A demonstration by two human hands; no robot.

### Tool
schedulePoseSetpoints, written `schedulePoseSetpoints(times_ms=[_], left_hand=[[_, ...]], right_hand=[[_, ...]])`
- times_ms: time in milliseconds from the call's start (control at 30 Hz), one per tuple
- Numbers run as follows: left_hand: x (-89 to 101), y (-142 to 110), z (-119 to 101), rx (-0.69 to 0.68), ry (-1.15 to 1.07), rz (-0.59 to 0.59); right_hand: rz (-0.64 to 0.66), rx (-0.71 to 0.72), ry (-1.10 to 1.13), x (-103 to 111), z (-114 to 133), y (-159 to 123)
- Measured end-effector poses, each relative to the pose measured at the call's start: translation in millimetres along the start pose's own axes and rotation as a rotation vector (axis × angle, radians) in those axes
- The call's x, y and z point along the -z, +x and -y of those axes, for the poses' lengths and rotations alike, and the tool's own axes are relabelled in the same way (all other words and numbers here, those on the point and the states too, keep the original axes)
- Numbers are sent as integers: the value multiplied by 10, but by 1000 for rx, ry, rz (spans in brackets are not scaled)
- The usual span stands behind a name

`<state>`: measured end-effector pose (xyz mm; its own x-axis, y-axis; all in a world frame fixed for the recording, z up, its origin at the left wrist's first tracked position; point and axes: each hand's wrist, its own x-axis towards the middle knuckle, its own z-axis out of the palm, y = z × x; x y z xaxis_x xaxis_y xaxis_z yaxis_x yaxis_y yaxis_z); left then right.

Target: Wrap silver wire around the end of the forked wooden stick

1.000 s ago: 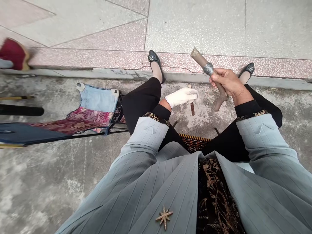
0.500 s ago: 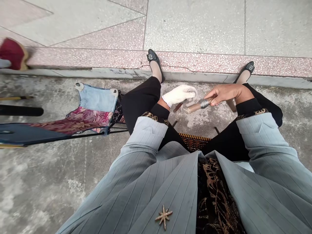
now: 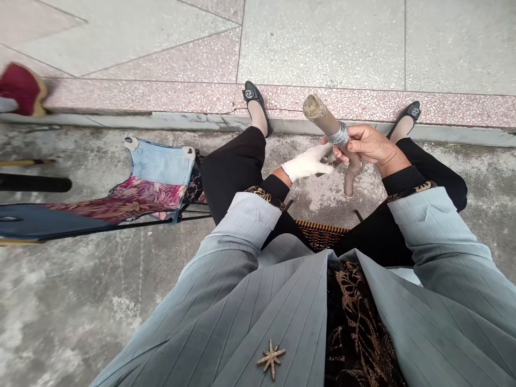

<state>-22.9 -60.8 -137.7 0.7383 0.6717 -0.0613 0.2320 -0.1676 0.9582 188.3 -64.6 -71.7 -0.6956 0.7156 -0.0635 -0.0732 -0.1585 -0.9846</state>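
My right hand (image 3: 373,148) is bare and grips a thick, crooked tree branch (image 3: 326,121) just below its sawn end. Silvery wire (image 3: 339,134) is wound tightly round the branch beside my fingers. The bent lower end of the branch hangs beneath my palm. My left hand (image 3: 304,163), in a white knitted glove, is close against the wire-wound part, its fingers bent near my right fingertips. A bit of a narrow rusty-brown strip (image 3: 319,174) peeks out under the glove; the rest of it is hidden.
A folding seat of patched cloth (image 3: 157,177) stands at the left, with a black tube (image 3: 36,183) near it. My feet rest on a terrazzo step (image 3: 322,99). A woven seat edge (image 3: 320,234) shows between my legs.
My right hand dipped and turned the branch, then raised it again, its sawn end now tilted toward me. My gloved hand has moved right, up to the branch, and the strip is now mostly hidden.
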Motion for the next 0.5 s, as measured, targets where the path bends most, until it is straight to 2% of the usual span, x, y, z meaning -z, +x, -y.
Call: schedulePoseSetpoints(times_ms=[100,167,267,333,433,500], left_hand=[[-11,9,54,67,12,-9],[-14,4,115,74,48,8],[-33,-9,200,72,110,86],[-47,-21,223,63,137,90],[-48,-49,187,-4,179,31],[-38,-70,136,-70,203,-37]], right_hand=[[19,22,45,-1,-31,5],[-29,39,48,-3,-18,2],[-155,57,-5,8,55,-26],[-262,25,-81,39,110,-57],[-418,-23,-162,132,155,-100],[-486,-5,-125,211,160,-116]])
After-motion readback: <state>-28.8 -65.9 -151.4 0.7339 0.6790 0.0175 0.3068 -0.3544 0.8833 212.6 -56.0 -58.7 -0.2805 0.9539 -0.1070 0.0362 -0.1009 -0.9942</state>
